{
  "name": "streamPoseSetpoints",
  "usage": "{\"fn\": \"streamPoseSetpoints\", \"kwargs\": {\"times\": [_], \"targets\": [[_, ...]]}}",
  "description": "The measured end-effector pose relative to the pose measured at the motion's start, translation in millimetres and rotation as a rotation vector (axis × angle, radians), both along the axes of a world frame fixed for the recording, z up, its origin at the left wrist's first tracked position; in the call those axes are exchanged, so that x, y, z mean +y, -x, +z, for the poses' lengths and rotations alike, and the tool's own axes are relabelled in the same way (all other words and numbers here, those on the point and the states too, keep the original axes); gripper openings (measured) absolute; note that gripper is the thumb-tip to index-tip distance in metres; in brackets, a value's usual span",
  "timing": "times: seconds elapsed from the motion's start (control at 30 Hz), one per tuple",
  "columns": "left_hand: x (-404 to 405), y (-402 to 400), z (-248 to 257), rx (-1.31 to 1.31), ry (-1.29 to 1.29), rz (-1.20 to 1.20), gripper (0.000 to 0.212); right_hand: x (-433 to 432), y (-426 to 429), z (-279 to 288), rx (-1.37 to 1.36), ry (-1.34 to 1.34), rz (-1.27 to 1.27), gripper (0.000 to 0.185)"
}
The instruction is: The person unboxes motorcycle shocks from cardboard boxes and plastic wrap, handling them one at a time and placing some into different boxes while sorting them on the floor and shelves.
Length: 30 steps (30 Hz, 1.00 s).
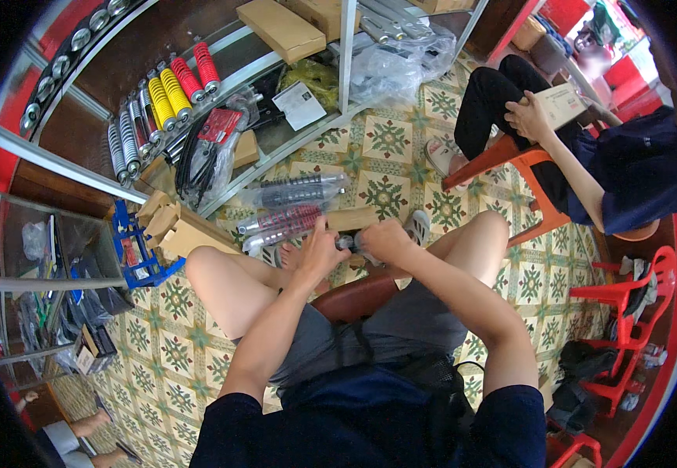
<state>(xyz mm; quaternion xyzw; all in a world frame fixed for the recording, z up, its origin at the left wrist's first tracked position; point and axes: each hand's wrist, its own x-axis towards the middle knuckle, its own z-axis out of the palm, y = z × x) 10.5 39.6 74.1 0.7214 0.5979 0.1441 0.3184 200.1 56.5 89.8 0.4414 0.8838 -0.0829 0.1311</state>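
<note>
My left hand (318, 253) grips a small dark cylindrical part (346, 241) with a shiny section, held between my knees. My right hand (386, 241) is closed at the part's other end, blurred, and its fingers hide most of what they hold. Just beyond my hands a narrow cardboard box (351, 218) lies on the floor. Left of it are red-spring shock absorbers (284, 220) in clear plastic, with black-spring shock absorbers (297, 190), also wrapped, farther away. Below my hands shows a brown stool seat (355, 299).
An open cardboard box (189, 228) and a blue metal stand (134, 248) are by my left knee. A glass display case (291, 149) holds yellow shock absorbers (169, 96) and packaged cables (204, 158). On my right, a person on an orange chair (505, 161) holds a box (562, 104).
</note>
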Motion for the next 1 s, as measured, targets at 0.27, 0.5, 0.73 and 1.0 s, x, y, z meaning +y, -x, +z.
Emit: {"fn": "streamPoseSetpoints", "kwargs": {"times": [0.27, 0.5, 0.73, 1.0], "targets": [[2.1, 12.4, -9.5, 0.041, -0.119, 0.014, 0.034, -4.9, 20.8, -44.9, 0.153, -0.156, -0.091, 0.012], [11.1, 16.7, -2.0, -0.027, 0.022, 0.079, 0.027, 14.5, -11.1, -8.8, 0.64, 0.343, -0.335, 0.023], [14.8, 20.9, -12.3, -0.239, -0.1, -0.001, 0.019, 8.7, 7.8, -16.0, 0.358, 0.007, -0.14, 0.01], [15.6, 21.4, -5.4, -0.169, 0.016, 0.05, 0.017, 11.5, 10.1, -18.3, 0.437, 0.08, -0.004, 0.01]]}}
